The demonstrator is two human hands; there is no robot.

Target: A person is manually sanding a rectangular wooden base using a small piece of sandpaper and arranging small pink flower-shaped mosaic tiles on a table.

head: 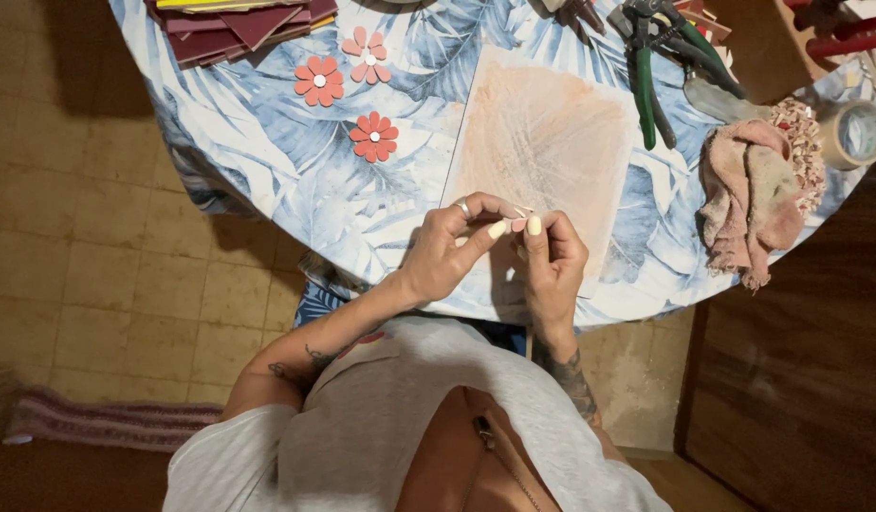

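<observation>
Leaf-print tablecloth (267,161) over tiled floor (106,275)

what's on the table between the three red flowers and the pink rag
In the head view, a pale orange-stained sheet lies between the red flowers and the pink rag.

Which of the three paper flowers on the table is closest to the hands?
The darker red flower, lowest of the three; the other red flower and the pale pink flower lie farther up.
</observation>
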